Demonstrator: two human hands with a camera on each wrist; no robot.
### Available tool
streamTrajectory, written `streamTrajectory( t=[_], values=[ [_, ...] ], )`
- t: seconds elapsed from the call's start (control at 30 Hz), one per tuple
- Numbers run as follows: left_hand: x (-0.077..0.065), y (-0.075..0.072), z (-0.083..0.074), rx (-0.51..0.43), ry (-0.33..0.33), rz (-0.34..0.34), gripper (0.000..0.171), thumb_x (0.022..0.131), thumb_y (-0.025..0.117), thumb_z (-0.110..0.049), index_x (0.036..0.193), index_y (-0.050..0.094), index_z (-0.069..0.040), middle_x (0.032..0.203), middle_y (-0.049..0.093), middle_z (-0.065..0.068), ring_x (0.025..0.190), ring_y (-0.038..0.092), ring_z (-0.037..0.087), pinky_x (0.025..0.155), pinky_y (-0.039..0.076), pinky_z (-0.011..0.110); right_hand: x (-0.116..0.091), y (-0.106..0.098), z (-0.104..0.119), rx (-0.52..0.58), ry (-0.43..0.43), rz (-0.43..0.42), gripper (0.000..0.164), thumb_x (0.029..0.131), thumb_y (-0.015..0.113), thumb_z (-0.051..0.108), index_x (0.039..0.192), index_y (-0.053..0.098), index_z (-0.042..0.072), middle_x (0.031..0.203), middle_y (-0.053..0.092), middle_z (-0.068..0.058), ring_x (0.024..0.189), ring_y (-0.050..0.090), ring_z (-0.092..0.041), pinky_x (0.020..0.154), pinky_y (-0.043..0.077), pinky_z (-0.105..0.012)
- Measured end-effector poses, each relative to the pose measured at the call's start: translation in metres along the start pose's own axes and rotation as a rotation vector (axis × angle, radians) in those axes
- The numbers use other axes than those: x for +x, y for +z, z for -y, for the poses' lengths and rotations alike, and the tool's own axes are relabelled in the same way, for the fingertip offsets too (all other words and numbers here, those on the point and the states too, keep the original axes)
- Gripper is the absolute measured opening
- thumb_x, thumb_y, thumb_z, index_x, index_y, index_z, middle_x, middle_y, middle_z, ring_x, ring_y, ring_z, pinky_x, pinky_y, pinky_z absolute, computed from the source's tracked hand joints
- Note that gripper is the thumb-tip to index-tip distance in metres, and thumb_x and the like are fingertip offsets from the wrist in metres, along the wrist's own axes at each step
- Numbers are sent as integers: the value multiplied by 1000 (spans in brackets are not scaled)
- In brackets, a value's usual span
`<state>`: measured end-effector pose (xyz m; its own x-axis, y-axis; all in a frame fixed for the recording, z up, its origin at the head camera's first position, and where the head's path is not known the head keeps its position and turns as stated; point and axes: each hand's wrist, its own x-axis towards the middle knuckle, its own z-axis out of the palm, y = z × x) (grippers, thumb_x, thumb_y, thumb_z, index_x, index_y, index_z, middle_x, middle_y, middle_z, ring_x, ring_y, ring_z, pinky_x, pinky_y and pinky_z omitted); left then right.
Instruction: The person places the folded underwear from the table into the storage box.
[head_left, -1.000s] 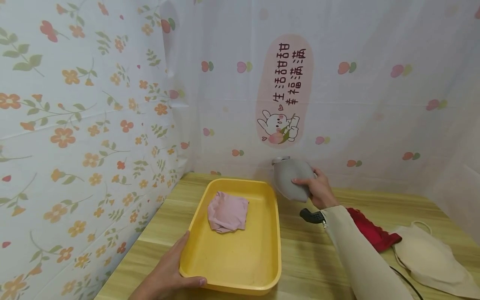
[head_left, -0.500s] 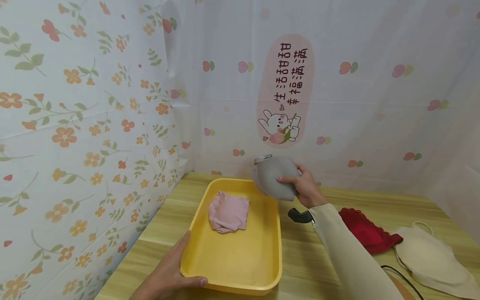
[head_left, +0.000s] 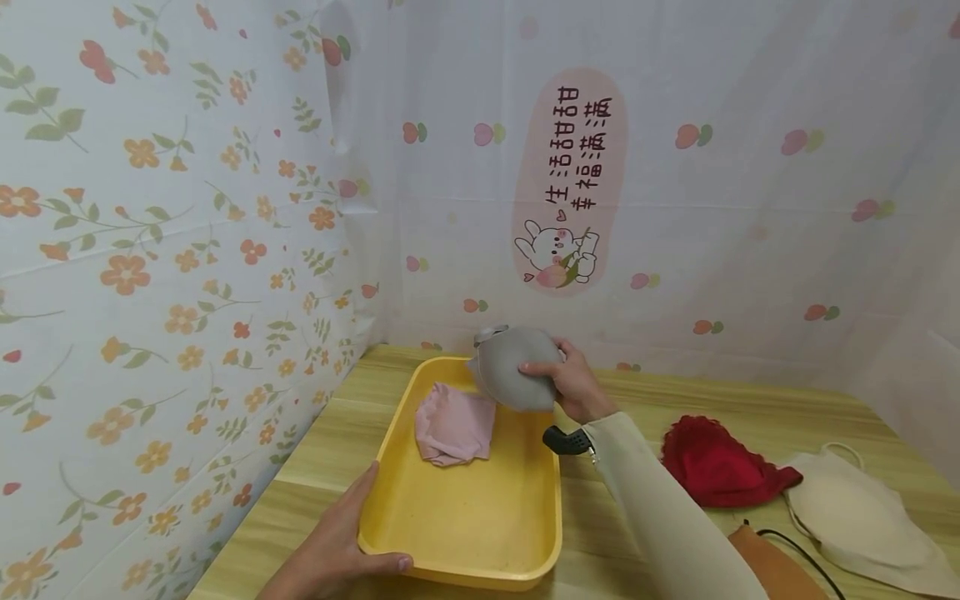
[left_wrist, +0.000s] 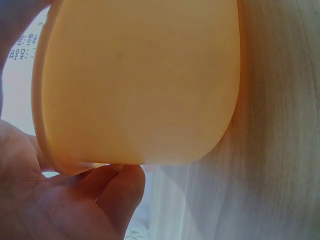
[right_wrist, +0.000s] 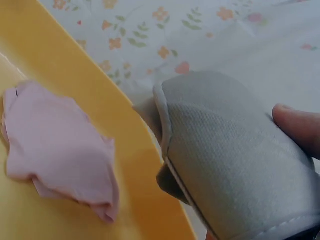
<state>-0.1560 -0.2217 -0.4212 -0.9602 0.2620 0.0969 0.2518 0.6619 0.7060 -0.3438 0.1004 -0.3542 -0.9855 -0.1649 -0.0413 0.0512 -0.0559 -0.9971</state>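
A folded grey bra [head_left: 517,371] is held by my right hand [head_left: 581,385] over the far right corner of a yellow tray [head_left: 461,521]. The thumb lies across the bra's front face; most of the other fingers are hidden behind it. In the right wrist view, the grey bra [right_wrist: 235,155] shows a stitched seam and a curved cup, above the tray rim. A folded pink cloth [head_left: 453,425] lies flat in the tray's far left part. My left hand [head_left: 333,537] grips the tray's near left corner, and the left wrist view shows its fingers [left_wrist: 122,197] against the tray wall.
Right of the tray, a red bra [head_left: 727,467] lies on the wooden table [head_left: 622,508], beside a beige garment [head_left: 862,517] with a strap. An orange-brown piece [head_left: 772,562] and a black cable [head_left: 810,554] are near the front. Patterned curtains [head_left: 675,208] stand behind and left.
My right hand has carried the grey bra leftward, from beside the tray to over its far right corner. The orange-brown piece has come into view from behind the sleeve. The left hand stays put.
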Motion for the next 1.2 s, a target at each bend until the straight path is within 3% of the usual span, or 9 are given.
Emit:
streamTrajectory(
  t=[0.43, 0.63, 0.87, 1.07, 1.2],
  values=[
    [-1, 1, 0, -5, -14, -8, 121, 71, 88, -42, 161, 15, -4, 162, 31, 23, 143, 42, 39, 110, 44, 42, -2, 33, -16, 9, 39, -3, 77, 88, 73, 9, 151, 30, 6, 151, 40, -21, 126, 51, -37, 102, 48, -49],
    [-1, 1, 1, -3, -8, -13, 121, 71, 88, -41, 161, 16, -3, 162, 31, 23, 142, 43, 39, 109, 44, 40, -1, 46, -25, 3, 55, -10, 76, 85, 76, 10, 149, 34, 6, 149, 43, -21, 123, 54, -38, 101, 50, -51],
    [-1, 1, 1, -1, -12, -7, 121, 72, 88, -41, 160, 15, -2, 162, 31, 25, 142, 43, 39, 109, 44, 42, -2, 53, -34, -3, 62, -31, 75, 84, 77, 11, 147, 37, 3, 146, 46, -24, 122, 56, -40, 90, 54, -45],
    [0, 1, 0, 17, 6, -13, 121, 73, 87, -43, 160, 15, 0, 161, 30, 27, 143, 42, 43, 110, 44, 49, -1, 54, -41, -5, 51, -97, 71, 86, 75, 13, 145, 38, 1, 145, 45, -25, 124, 55, -42, 90, 55, -49],
    [0, 1, 0, 22, 3, -22, 122, 71, 88, -43, 160, 16, 0, 161, 32, 25, 142, 43, 40, 110, 45, 44, -1, 58, -44, -13, 46, -97, 65, 86, 76, 13, 141, 43, 0, 142, 48, -25, 120, 57, -41, 87, 56, -48]
  ],
)
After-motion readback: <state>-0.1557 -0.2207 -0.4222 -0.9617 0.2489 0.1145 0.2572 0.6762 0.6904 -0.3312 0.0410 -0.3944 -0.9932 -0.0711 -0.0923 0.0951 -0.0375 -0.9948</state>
